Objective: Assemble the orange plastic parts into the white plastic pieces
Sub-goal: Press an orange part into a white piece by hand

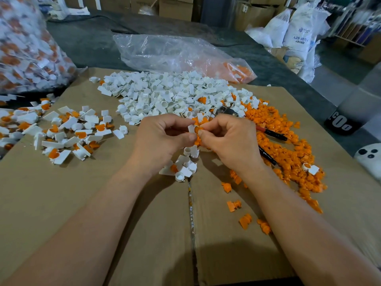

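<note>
The left hand (165, 139) pinched a white piece (191, 128) and the right hand (228, 141) pinched an orange part (199, 130) against it, above the surface (99, 203), between the white pile (165, 93) and the orange pile (288, 149).

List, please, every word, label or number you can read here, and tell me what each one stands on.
"ABS RESI": on the white sack at the far right; the last letters are lost in a fold.
Logo text above it and the smaller line below it: too blurred to read.
Roughly "C0": large white characters on the black object at the right edge; partly cut off, uncertain.
</note>
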Motion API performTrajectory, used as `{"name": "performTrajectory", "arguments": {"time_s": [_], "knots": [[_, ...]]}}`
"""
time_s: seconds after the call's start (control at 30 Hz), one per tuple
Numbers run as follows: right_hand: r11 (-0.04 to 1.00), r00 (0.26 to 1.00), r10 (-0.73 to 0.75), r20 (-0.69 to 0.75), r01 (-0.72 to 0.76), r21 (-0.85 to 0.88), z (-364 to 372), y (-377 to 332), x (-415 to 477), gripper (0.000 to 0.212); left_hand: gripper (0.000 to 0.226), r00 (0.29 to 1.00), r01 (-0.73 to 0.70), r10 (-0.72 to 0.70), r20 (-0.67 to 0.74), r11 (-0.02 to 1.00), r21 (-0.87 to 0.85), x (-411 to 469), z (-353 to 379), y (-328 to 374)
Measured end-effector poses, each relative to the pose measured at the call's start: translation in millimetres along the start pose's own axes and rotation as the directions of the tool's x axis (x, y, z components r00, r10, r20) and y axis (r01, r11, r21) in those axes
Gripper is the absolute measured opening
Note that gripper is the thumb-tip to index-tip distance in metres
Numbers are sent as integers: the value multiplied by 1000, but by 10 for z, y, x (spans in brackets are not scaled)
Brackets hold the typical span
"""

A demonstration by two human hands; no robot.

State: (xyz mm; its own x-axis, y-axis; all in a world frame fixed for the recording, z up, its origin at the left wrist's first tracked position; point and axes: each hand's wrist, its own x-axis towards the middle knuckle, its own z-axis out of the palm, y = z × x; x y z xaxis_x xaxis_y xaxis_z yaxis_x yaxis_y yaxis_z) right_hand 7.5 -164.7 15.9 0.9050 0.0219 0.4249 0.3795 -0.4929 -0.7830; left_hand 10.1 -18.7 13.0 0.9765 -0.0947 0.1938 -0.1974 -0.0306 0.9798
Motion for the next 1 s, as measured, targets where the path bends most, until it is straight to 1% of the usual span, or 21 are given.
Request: {"name": "performTrajectory", "arguments": {"time_s": [0.07,0.1,0.17,0.23,0.3,0.4,0.47,0.5,0.6,0.67,0.73,0.83,0.9,1.0], "knots": [[993,997,70,21,-72,95,-14,3,5,26,31,999,-24,25,-22,999,27,-23,10,4],[989,995,90,32,-93,111,-16,1,6,25,32,999,-33,35,-30,998,52,-32,18,5],[993,995,93,44,-96,65,-16,-2,8,25,32,998,-51,55,-27,990,131,-49,31,1],[998,997,67,50,-67,2,-19,-2,14,27,32,997,-68,72,-13,975,210,-71,39,3],[999,997,41,61,-39,-37,-22,-1,15,28,30,999,-48,51,-6,973,224,-83,44,10],[998,999,1,52,2,-67,-9,-5,-7,23,26,1000,9,-8,-11,987,163,-63,27,23],[996,998,-17,57,22,-84,-5,-4,-17,14,25,1000,22,-20,-16,993,117,-47,21,29],[998,998,-6,60,10,-67,-8,1,-13,14,25,1000,19,-17,-18,994,107,-46,22,30],[999,997,45,70,-47,21,-20,29,6,22,25,1000,2,1,-27,994,107,-52,42,13],[994,994,62,91,-70,85,-11,39,3,21,23,999,-10,14,-47,996,89,-46,41,1],[984,990,59,130,-79,157,1,43,-4,20,23,997,-15,19,-72,999,50,-37,31,3],[967,982,41,182,-85,242,11,46,-1,21,28,994,7,-6,-113,1000,3,-24,18,7],[970,983,24,183,-67,234,16,47,3,20,29,993,24,-25,-114,1000,-10,-19,16,18],[982,988,-38,146,10,187,17,29,-5,21,30,991,64,-73,-116,995,-78,-2,7,26]]}}
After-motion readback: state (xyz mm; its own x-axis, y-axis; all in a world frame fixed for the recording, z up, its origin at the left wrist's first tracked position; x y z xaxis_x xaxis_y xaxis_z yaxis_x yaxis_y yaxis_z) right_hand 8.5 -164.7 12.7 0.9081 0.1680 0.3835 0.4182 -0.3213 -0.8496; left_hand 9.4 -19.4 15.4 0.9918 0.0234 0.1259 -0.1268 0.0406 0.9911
